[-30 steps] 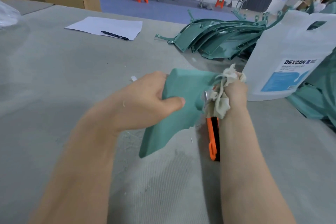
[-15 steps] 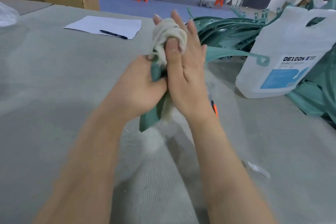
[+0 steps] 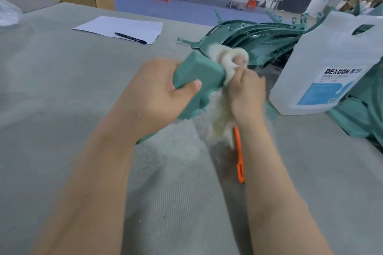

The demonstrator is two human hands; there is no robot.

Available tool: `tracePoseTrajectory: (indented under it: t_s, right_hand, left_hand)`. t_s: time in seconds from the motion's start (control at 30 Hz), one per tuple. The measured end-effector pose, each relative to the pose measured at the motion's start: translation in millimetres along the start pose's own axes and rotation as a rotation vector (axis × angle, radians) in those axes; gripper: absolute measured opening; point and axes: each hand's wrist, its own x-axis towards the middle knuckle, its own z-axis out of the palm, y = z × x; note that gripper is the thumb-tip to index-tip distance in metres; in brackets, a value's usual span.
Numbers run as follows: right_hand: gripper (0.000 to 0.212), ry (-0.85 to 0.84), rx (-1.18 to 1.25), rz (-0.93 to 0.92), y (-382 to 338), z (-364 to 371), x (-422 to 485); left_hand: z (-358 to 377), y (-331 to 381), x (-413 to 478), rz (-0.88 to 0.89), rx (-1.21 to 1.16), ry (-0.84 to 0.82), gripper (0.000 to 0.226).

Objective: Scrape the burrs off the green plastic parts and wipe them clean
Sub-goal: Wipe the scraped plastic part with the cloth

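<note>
**Wiping stroke returns to the part's far end**

Half a second ago the right hand lay flat over the cloth with its fingers stretched up across the part. Now the right hand (image 3: 246,91) is bunched around the off-white rag (image 3: 226,62) and presses it against the upper right end of the curved green plastic part (image 3: 199,72), which the left hand (image 3: 157,93) grasps firmly, thumb across its near face, above the grey counter (image 3: 62,93). The part has also tilted back to show its broad face. This reads as wiping under way on this piece, with scraping judged done for it.

Motion blur smears the rag and the right fingers, so the exact contact edge is unclear. The part's lower end is hidden behind the left wrist. The orange-handled scraper knife (image 3: 239,157) lies on the counter, its blade end hidden by rag and wrist. More stacked green parts (image 3: 259,37) wait beyond, beside a white plastic jug (image 3: 331,64).
</note>
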Motion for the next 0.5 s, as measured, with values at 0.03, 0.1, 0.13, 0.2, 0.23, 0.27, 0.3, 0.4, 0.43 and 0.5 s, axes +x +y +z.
tracePoseTrajectory:
  t_s: [0.03,0.1,0.13,0.2,0.23,0.27,0.3,0.4,0.43,0.5]
  right_hand:
    - [0.048,0.029,0.084,-0.149,-11.2,5.3,-10.2]
    - [0.049,0.075,0.275,-0.374,-38.9,9.9,-32.2]
    - [0.046,0.074,0.348,-0.449,-48.6,10.8,-39.6]
    - [0.041,0.037,0.394,-0.531,-56.9,11.5,-49.0]
    - [0.039,0.012,0.39,-0.553,-57.5,10.5,-50.8]
    - [0.038,-0.012,0.373,-0.585,-55.9,10.6,-49.0]
    - [0.038,-0.042,0.349,-0.587,-53.9,9.7,-44.4]
    - [0.04,0.025,0.135,-0.554,-37.3,10.6,-16.9]
    - [0.043,0.047,0.037,-0.506,-31.0,9.2,-7.3]
    - [0.044,0.055,-0.113,-0.333,-15.0,8.5,13.1]
  left_hand:
    - [3.2,1.4,0.1,0.011,0.008,0.004,0.027]
    - [4.5,0.0,0.6,0.039,-0.025,0.012,0.025]
    - [4.0,-1.4,1.3,0.052,-0.057,0.021,0.021]
    - [2.0,-1.4,1.8,0.07,-0.111,0.063,0.015]
    - [2.0,-1.1,2.3,0.077,-0.117,0.082,0.014]
    - [2.5,-2.0,2.2,0.081,-0.109,0.091,0.012]
    - [2.9,-2.6,1.6,0.082,-0.093,0.093,0.01]
    - [0.8,-1.9,-2.1,0.038,-0.114,0.124,0.027]
    - [-1.3,-0.8,-3.4,0.019,-0.123,0.142,0.033]
    - [-4.8,1.0,-5.3,-0.009,-0.122,0.164,0.027]
